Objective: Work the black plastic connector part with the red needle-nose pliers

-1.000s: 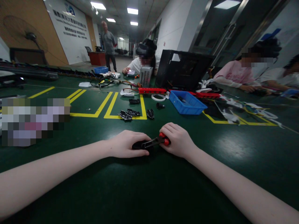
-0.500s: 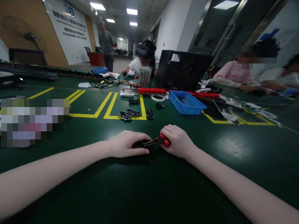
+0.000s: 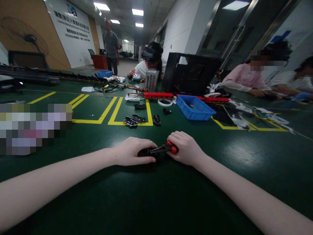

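Observation:
My right hand (image 3: 184, 147) is closed around the red handles of a pair of long-nose pliers (image 3: 161, 149). The jaws point left and touch a small black part (image 3: 145, 152) that my left hand (image 3: 133, 151) grips between thumb and fingers just above the green table (image 3: 156, 202). Most of this part is hidden under my left fingers, so its exact kind does not show. Beyond my hands, several similar black plastic pieces (image 3: 135, 119) lie by the yellow tape. Another black piece (image 3: 156, 119) rests just right of the tape corner.
A blue bin (image 3: 195, 109) stands beyond my right hand, with a white ring (image 3: 165, 102) and a black cylinder (image 3: 167, 111) beside it. Behind are a red power strip (image 3: 158, 95) and a black computer case (image 3: 192, 73). Other people sit across the table and at right.
Almost nothing differs. Both hands keep their hold on the pliers and the black part, and the view has shifted very slightly.

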`<state>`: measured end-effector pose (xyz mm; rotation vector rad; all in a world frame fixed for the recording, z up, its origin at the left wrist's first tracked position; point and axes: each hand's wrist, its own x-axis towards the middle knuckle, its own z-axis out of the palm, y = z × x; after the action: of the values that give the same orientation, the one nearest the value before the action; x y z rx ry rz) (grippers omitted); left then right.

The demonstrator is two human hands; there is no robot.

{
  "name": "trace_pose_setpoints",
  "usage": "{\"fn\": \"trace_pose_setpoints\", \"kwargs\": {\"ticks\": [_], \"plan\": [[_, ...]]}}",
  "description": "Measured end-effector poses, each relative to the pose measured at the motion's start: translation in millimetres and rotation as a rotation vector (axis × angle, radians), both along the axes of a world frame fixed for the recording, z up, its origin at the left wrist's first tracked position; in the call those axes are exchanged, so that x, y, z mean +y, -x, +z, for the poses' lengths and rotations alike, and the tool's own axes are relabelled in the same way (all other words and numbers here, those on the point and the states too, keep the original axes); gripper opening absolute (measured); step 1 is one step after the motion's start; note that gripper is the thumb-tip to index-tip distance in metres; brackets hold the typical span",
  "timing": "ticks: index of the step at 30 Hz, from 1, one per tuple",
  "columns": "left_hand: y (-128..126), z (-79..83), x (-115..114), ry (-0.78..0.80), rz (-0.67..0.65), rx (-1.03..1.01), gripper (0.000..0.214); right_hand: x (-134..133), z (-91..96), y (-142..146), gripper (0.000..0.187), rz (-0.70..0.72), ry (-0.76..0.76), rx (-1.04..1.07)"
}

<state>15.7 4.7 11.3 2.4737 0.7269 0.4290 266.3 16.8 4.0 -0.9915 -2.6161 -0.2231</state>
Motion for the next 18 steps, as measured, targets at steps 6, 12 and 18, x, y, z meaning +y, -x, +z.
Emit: {"fn": "trace_pose_setpoints", "kwargs": {"ticks": [6, 12, 18], "plan": [[0.7, 2.1, -3.6, -0.013, -0.009, -0.085, 0.033, 0.1, 0.1, 1.2, 0.011, -0.006, 0.019, 0.011], [1.1, 8.9, -9.6, -0.03, 0.009, -0.104, 0.03, -2.1, 1.1, 3.3, 0.013, -0.008, 0.025, 0.004], [-0.5, 7.4, -8.3, -0.019, 0.049, -0.077, 0.034, -3.3, 3.2, 4.1, 0.01, -0.02, 0.008, -0.023]]}}
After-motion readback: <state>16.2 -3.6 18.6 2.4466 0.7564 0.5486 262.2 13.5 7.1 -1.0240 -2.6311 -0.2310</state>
